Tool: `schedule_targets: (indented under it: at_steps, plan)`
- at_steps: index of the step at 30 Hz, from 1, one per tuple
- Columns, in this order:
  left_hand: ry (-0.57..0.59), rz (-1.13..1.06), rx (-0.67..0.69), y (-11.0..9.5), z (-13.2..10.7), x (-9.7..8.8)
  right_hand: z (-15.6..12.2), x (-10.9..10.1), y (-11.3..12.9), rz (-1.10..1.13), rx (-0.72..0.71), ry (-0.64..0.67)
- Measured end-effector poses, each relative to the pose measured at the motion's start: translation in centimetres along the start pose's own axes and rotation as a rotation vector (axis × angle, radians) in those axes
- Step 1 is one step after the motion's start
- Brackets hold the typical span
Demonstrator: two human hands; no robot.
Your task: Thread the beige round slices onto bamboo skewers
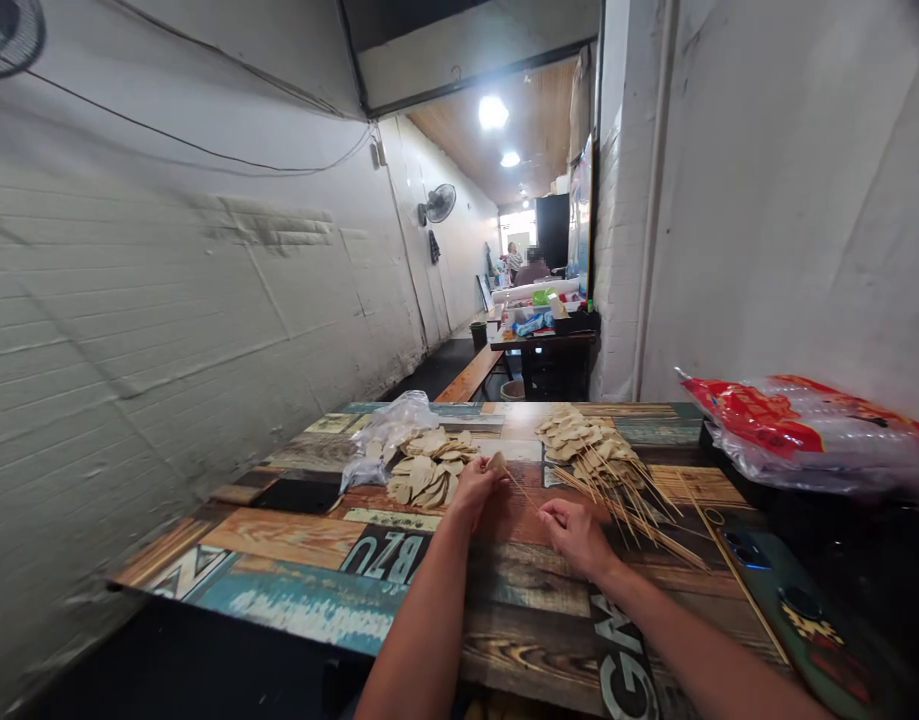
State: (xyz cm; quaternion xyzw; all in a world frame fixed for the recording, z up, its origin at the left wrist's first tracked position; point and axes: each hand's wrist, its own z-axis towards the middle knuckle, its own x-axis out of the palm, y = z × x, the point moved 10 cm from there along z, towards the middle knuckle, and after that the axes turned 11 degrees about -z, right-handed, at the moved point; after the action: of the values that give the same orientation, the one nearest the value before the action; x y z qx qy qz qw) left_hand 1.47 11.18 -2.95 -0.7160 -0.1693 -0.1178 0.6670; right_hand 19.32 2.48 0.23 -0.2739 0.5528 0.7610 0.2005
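Observation:
My left hand [472,490] pinches a flat tan food slice [496,462] beside a loose pile of the same slices [429,465]. A thin bamboo skewer [520,487] runs from that slice to my right hand [575,532], whose fingers are closed on its near end. To the right lies a heap of finished skewers [605,470], slices at the far end and sticks fanned toward me. Both hands hover low over the painted wooden table [294,545].
A crumpled clear plastic bag [388,430] lies left of the slice pile. A red and clear packet [811,430] rests at the right. A phone [796,610] lies at the near right with one loose skewer beside it. Farther down the corridor, a bench, another table and people.

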Motion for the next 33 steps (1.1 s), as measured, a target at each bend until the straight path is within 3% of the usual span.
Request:
schedule_targets:
  at_steps: [3, 8, 16, 28, 33]
  plan:
    - [0.016, 0.022, 0.019, -0.2, 0.2, -0.3, -0.1, 0.0, 0.2, -0.011, -0.004, 0.001]
    - [-0.067, -0.115, -0.041, 0.1, 0.3, -1.2, -0.2, 0.0, 0.5, -0.054, -0.018, -0.013]
    - [-0.097, -0.163, -0.082, 0.2, 0.1, -0.9, -0.1, -0.1, 0.5, -0.061, -0.031, -0.034]
    - [-0.129, -0.153, -0.037, 0.0, 0.5, -1.3, -0.1, -0.2, 0.6, -0.08, -0.041, -0.035]
    - [-0.085, -0.142, 0.008, -0.1, 0.7, -1.0, 0.0, -0.2, 0.6, -0.08, -0.046, -0.037]
